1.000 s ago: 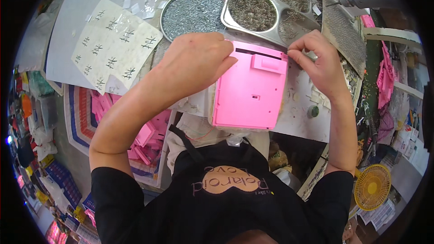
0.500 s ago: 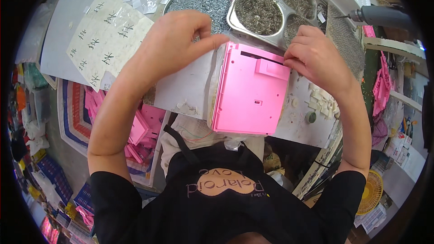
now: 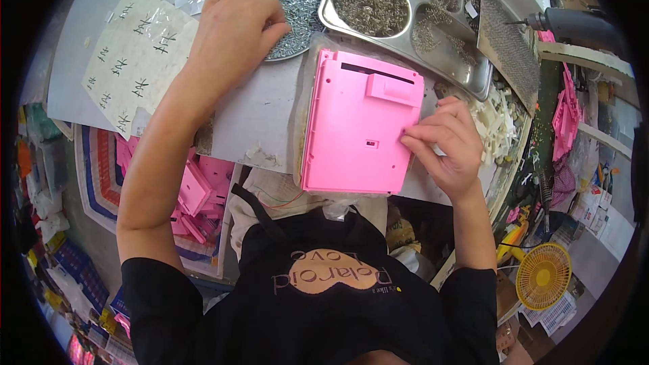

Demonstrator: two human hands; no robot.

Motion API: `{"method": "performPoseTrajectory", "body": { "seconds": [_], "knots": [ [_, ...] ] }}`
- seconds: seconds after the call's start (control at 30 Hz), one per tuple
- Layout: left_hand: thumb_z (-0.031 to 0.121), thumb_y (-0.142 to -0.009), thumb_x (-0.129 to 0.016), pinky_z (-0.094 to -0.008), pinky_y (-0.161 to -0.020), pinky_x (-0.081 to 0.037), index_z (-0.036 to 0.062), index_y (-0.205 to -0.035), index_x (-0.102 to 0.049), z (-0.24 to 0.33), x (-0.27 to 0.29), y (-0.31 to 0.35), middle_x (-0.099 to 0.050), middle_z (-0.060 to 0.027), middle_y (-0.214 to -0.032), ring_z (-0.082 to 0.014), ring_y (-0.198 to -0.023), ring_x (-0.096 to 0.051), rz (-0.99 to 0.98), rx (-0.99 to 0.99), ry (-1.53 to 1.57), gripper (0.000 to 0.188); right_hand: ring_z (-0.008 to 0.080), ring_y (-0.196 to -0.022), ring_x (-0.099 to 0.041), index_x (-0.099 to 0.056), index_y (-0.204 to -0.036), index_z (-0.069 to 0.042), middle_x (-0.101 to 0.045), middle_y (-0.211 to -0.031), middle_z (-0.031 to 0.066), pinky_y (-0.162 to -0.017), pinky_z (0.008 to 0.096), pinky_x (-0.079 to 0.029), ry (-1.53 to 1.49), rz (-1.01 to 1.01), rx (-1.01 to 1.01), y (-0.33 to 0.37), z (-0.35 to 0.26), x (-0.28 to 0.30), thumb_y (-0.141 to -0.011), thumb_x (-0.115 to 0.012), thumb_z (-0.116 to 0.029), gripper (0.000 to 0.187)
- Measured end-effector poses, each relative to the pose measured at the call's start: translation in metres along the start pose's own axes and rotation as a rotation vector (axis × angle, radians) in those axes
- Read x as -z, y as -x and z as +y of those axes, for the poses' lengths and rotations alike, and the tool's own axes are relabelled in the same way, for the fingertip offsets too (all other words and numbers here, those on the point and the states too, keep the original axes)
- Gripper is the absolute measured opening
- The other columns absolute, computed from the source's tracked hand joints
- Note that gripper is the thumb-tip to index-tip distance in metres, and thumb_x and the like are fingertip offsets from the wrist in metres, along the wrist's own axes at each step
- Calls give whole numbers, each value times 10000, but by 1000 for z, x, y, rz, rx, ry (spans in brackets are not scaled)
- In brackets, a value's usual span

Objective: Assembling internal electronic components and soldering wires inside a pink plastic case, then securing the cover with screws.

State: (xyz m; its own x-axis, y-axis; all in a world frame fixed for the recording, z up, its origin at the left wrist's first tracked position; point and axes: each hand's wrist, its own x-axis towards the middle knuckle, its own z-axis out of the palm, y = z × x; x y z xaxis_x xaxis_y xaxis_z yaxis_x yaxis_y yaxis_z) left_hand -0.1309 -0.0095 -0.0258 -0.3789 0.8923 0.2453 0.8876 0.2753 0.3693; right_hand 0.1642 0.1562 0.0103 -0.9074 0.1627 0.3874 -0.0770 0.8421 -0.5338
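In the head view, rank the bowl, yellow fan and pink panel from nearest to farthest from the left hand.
From the left hand:
1. Bowl: right at the fingers.
2. Pink panel: to the hand's right and lower in the picture.
3. Yellow fan: far off, lower right.

A Bent Pose, One Side Reaching Farther

The person's left arm (image 3: pixel 169 142) was bent at the elbow; the left hand (image 3: pixel 236 27) reached farther forward, its back upward and fingers curled. The right arm (image 3: pixel 473 226) was bent too, and the right hand (image 3: pixel 447 142), nearer to the body, had thumb and forefinger meeting at the tips.
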Motion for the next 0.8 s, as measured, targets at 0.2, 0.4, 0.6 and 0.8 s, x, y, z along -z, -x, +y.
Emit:
{"method": "performPoseTrajectory", "body": {
  "seconds": [0.2,0.4,0.6,0.8],
  "knots": [
    [248,-870,-719,-453,-798,-444,68,-808,-662,6,3,4,-639,-67,-820,-286,-857,-635,148,-90,-5,199,263,-772,-571,-698,-798,-56,-667,-771,41,-713,368,-458,15,-162,30,-16,2,10,-686,-858,-98,200],
    [158,-868,-735,-405,-721,-404,32,-775,-574,59,25,24,-517,-100,-772,-309,-755,-540,133,-272,174,224,268,-763,-575,-696,-793,-54,-663,-763,47,-727,390,-467,-15,-349,-54,-32,2,20,-679,-851,-109,200],
    [122,-813,-758,-397,-685,-375,43,-729,-536,71,39,42,-480,-88,-751,-290,-710,-492,68,-262,241,250,251,-773,-587,-731,-817,-68,-651,-772,37,-820,438,-504,28,-236,64,-22,-1,22,-679,-869,-123,203],
    [100,-763,-780,-392,-678,-373,53,-723,-541,77,38,65,-485,-80,-751,-278,-711,-494,17,-184,335,247,221,-769,-584,-773,-910,-96,-676,-825,16,-865,474,-515,60,-163,76,16,-18,10,-680,-886,-148,262]
  ]
}}
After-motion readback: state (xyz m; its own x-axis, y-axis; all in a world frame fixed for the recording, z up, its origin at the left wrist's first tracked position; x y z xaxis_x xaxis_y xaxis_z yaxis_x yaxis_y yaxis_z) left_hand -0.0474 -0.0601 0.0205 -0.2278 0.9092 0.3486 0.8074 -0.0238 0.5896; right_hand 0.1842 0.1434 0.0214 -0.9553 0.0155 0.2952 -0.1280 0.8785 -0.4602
